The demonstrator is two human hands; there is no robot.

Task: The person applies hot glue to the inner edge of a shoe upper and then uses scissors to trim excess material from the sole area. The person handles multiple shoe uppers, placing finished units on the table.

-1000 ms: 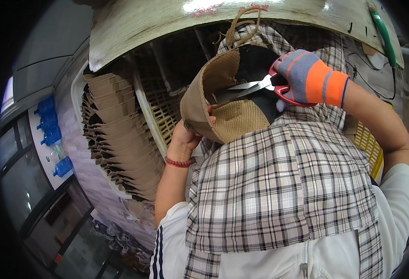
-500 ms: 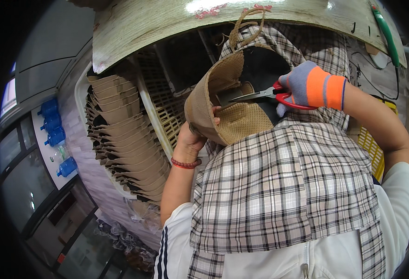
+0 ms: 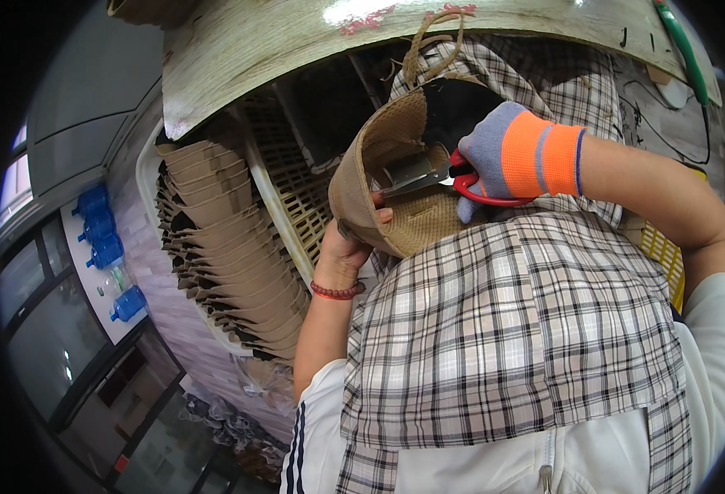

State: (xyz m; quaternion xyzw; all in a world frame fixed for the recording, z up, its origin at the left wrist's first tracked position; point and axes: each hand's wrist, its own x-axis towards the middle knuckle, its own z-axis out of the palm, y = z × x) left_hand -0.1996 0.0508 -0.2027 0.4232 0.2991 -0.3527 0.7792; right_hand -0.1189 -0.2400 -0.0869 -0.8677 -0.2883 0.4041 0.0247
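A tan woven bag with a black lining flap and cord ties rests on my lap, its mouth facing right. My bare left hand grips its lower left wall, fingertips curled over inside. My right hand, in a grey and orange glove, is closed on red-handled scissors. Their blades reach into the bag, close to my left fingertips, beside a small tan and dark inner piece. Whether the tips touch the material I cannot make out.
A wooden table edges the far side, with a green-handled tool at its right. Left of me, a white crate holds stacked brown pieces beside a beige slatted basket. Blue water jugs line the left. A yellow basket is at right.
My right hand has moved left with the scissors, taking the blades deeper into the bag. My left hand keeps its grip in nearly the same place.
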